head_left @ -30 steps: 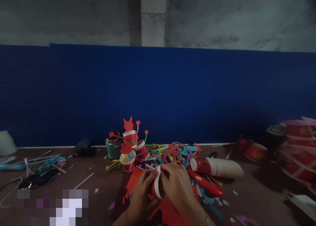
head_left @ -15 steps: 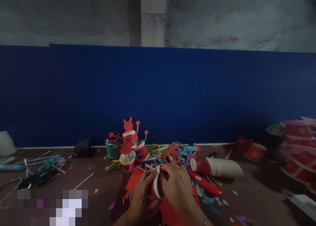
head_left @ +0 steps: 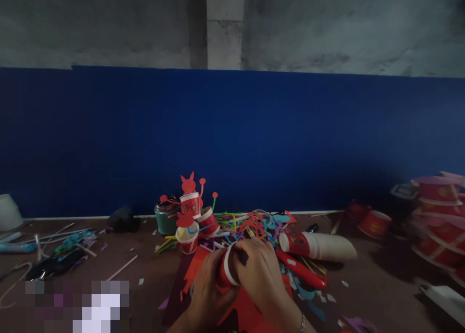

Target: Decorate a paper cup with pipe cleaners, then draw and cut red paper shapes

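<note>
Low in the middle of the view, a red paper cup with a white rim (head_left: pixel 226 266) is tilted on its side, its mouth toward the right. My left hand (head_left: pixel 208 289) is wrapped round the cup's outside. At the cup's mouth, my right hand (head_left: pixel 259 270) is closed, its fingertips reaching inside; what they pinch, if anything, is hidden. Beneath both hands lies red paper (head_left: pixel 250 311). Just beyond them stand red cups decorated with cut-out paper shapes, among them a cup with an eared red head (head_left: pixel 190 204).
A stack of nested paper cups (head_left: pixel 319 246) lies at the right, beside a red tool-like object (head_left: pixel 303 270). Coloured strips (head_left: pixel 250 224) are heaped behind my hands. A teal jar (head_left: pixel 167 219) stands at the left, red cup stacks (head_left: pixel 439 221) at far right. A blue panel (head_left: pixel 232 139) closes the back.
The cup's mouth has turned a little, and my right fingers have gone deeper into it. My left hand keeps its hold on the cup.
</note>
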Motion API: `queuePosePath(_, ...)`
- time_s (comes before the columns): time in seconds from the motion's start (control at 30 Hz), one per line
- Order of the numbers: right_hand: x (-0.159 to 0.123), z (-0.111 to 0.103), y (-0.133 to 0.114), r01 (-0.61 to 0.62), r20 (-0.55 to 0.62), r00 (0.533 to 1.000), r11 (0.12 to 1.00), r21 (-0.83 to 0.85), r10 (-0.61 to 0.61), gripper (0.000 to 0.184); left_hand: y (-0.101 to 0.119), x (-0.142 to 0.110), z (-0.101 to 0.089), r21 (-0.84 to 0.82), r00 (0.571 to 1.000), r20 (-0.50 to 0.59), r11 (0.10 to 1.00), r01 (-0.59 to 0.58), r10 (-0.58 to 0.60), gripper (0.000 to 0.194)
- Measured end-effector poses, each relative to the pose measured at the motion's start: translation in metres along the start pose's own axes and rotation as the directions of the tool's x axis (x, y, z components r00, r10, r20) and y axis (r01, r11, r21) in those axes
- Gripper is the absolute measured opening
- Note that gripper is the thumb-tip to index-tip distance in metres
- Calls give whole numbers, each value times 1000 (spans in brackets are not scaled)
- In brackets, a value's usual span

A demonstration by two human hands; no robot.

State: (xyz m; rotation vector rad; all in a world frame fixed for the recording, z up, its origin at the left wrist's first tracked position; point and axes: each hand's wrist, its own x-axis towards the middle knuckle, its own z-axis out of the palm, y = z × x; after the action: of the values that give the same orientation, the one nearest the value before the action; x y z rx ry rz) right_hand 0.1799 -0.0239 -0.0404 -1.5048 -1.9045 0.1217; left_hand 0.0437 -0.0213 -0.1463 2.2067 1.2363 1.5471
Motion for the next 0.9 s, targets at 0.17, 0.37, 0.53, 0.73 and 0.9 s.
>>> queuePosePath(0.17, -1, 6, 5, 48, 32, 998, 992, -113, -45, 12, 1, 0, 4, -24, 1000, -14, 1000, -4, 4, 68)
queuePosePath(0.37, 1, 8, 8, 55, 41, 998, 983, -177, -48, 11, -1, 0, 2, 4, 999, -16, 999, -32, 33, 69)
queuePosePath(0.53, 3, 4, 6, 60, 146, 989, 986, -155, -37, 18, 2, 0, 1, -10, 1000, 2, 1000, 8, -8, 68)
queuePosePath(0.73, 2, 1, 6, 96, 179, 982, 970, -225, -56, 17, 4, 1, 0, -32, 1000, 27, 999, 12, -12, 68)
queuePosePath(0.9, 3, 2, 5, 72, 145, 989, 969, -235, -39, 18, 5, 4, -2, -19, 998, 52, 1000, -18, 19, 68)
